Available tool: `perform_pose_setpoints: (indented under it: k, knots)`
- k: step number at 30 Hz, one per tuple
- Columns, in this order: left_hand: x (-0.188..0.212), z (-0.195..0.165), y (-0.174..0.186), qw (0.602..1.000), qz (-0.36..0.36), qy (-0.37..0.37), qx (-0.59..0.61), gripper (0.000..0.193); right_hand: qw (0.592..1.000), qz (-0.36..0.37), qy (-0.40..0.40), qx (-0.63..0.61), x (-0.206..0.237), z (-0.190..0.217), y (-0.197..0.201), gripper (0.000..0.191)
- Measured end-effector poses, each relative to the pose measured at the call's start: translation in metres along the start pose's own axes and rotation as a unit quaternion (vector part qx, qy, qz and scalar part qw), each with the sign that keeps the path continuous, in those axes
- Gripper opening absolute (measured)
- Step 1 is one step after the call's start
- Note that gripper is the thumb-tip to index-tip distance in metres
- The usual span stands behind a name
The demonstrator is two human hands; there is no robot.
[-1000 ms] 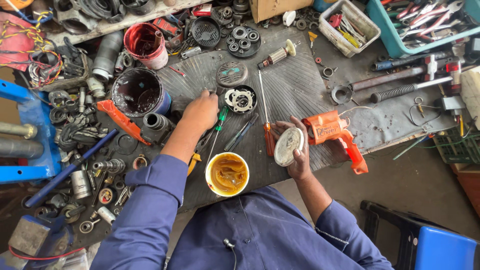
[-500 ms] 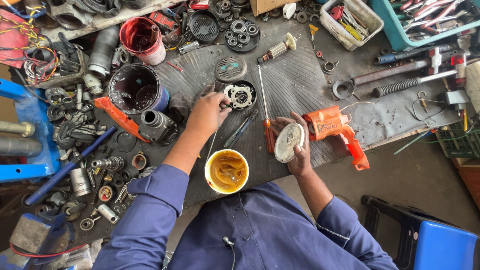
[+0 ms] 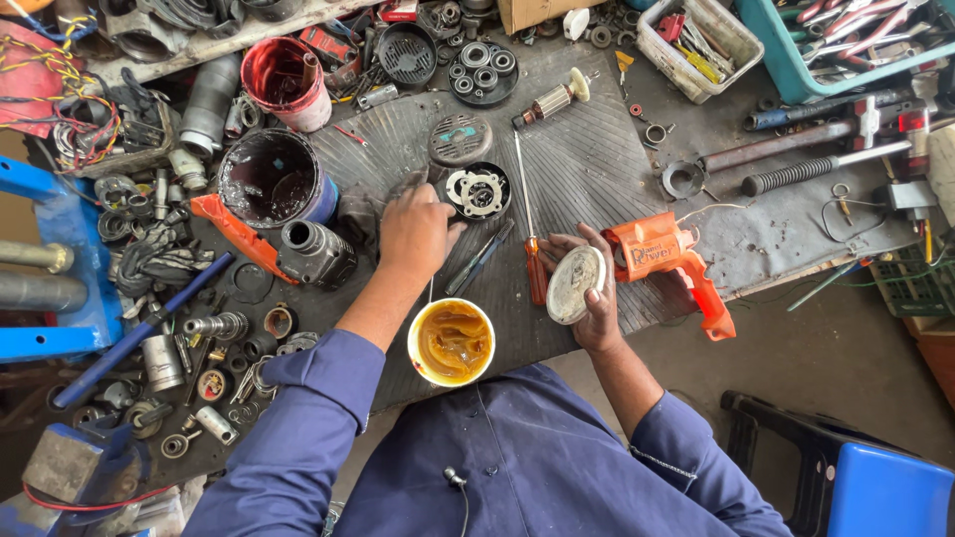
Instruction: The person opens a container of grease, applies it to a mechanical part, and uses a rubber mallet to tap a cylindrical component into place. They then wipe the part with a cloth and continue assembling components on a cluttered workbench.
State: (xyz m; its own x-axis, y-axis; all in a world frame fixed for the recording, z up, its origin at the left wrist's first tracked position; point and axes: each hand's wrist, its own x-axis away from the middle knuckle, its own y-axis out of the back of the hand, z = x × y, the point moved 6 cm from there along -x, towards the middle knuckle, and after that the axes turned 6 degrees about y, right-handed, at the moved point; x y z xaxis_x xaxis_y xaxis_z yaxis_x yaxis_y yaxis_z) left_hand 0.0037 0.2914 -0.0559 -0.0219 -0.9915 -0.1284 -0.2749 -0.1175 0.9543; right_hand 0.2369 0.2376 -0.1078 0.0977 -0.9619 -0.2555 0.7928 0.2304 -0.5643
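Observation:
My left hand [image 3: 413,234] rests back-up on the ribbed black mat [image 3: 587,169], fingers curled down beside a round black part with a white ring [image 3: 477,191]. What lies under its fingers is hidden. My right hand [image 3: 597,298] grips a round whitish lid [image 3: 572,285], held on edge. An open white tub of yellow grease [image 3: 453,343] stands between my forearms at the near edge. An orange power-tool housing [image 3: 667,254] lies just right of my right hand. An orange-handled screwdriver [image 3: 532,254] lies between the hands.
A dark paint-stained can [image 3: 271,184] and a red bucket [image 3: 284,85] stand at the left. Bearings, motor parts and wires crowd the left side. A white tray [image 3: 701,35] and teal bin [image 3: 796,60] of tools sit at the back right. A blue chair [image 3: 885,487] stands at the lower right.
My left hand has shifted slightly right, closer to the round black part, and now covers the green-handled tool. My right hand still holds the lid in place.

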Motion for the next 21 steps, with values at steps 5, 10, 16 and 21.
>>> perform_pose_setpoints:
  k: [5,10,16,21]
  knots:
    - [-0.002,0.002,-0.006,0.999,-0.009,0.017,0.031,0.016,1.000,-0.006,-0.012,0.006,0.000,-0.001,0.002,0.111]
    - [-0.007,0.007,-0.003,0.999,0.017,0.007,0.035,0.011,1.000,-0.008,-0.012,0.006,0.000,-0.001,0.001,0.111]
    - [-0.017,-0.002,0.023,0.991,-0.021,-0.014,0.129,0.010,1.000,-0.010,-0.013,0.001,-0.001,0.002,-0.001,0.110]
    - [-0.051,-0.003,0.019,0.979,0.005,0.028,0.204,0.011,1.000,-0.012,-0.021,0.003,-0.002,0.003,-0.003,0.110]
